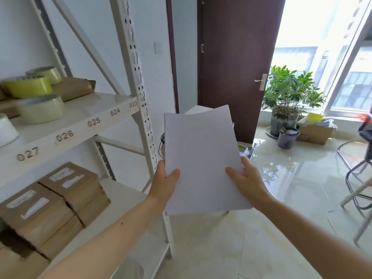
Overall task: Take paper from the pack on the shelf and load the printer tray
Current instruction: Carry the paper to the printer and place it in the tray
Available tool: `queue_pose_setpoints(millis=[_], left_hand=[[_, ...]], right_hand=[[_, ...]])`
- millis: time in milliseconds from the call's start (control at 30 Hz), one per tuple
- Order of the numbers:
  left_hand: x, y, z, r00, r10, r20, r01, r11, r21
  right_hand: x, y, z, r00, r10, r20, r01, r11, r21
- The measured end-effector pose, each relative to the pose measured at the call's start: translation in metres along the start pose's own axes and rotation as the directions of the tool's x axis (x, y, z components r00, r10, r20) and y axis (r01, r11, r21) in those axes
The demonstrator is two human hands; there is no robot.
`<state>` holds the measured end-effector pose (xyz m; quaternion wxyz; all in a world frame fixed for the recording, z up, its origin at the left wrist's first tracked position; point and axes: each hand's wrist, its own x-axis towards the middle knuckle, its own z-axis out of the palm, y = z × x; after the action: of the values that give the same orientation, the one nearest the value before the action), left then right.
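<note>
A stack of white paper (201, 158) is held up in front of me, its far edge slightly curled. My left hand (164, 182) grips its lower left edge with the thumb on top. My right hand (244, 183) grips its lower right edge the same way. Brown paper packs (60, 198) lie on the lower shelf at the left. A white object (194, 110) peeks out behind the top of the stack; most of it is hidden, so I cannot tell whether it is the printer.
The white metal shelf unit (141, 109) stands at the left, with tape rolls (41, 108) on the upper shelf. A dark brown door (237, 63) is ahead. A potted plant (285, 97), a small bin (287, 135) and a cardboard box (316, 133) sit by the window. A chair frame (358, 178) is at the right.
</note>
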<state>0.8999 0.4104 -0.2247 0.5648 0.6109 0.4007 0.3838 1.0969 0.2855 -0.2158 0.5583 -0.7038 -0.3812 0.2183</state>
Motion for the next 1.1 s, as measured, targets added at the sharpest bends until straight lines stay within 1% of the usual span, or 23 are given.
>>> queue_pose_setpoints(millis=[267, 500, 633, 733, 800, 933, 1067, 1100], left_hand=[[0.079, 0.0, 0.082, 1.0, -0.025, 0.017, 0.025, 0.999, -0.025], [0.143, -0.007, 0.135, 1.0, -0.018, 0.022, 0.018, 0.999, -0.037], [0.189, -0.013, 0.157, 0.999, -0.035, -0.029, 0.035, 0.999, -0.024], [0.233, -0.016, 0.169, 0.994, -0.014, -0.112, 0.015, 1.0, 0.009], [0.263, -0.02, 0.176, 0.989, -0.013, -0.146, 0.017, 1.0, 0.026], [0.317, -0.029, 0.19, 0.987, -0.036, -0.158, 0.045, 0.998, 0.048], [0.358, -0.039, 0.208, 0.981, -0.022, -0.194, 0.049, 0.989, 0.137], [0.367, -0.041, 0.212, 0.98, -0.034, -0.194, 0.062, 0.989, 0.137]], right_hand=[[0.103, 0.03, -0.053, 1.0, 0.005, 0.018, -0.006, 1.0, 0.025], [0.184, 0.065, -0.071, 0.998, 0.047, 0.038, -0.047, 0.999, 0.001], [0.242, 0.079, -0.07, 0.997, 0.042, 0.059, -0.042, 0.999, -0.005], [0.292, 0.086, -0.066, 0.997, 0.018, 0.07, -0.016, 0.999, -0.028], [0.324, 0.089, -0.065, 0.995, 0.031, 0.092, -0.027, 0.999, -0.046], [0.381, 0.098, -0.065, 0.992, 0.043, 0.115, -0.039, 0.998, -0.043], [0.428, 0.109, -0.066, 0.988, 0.074, 0.136, -0.07, 0.997, -0.033], [0.438, 0.113, -0.067, 0.987, 0.08, 0.143, -0.076, 0.997, -0.034]])
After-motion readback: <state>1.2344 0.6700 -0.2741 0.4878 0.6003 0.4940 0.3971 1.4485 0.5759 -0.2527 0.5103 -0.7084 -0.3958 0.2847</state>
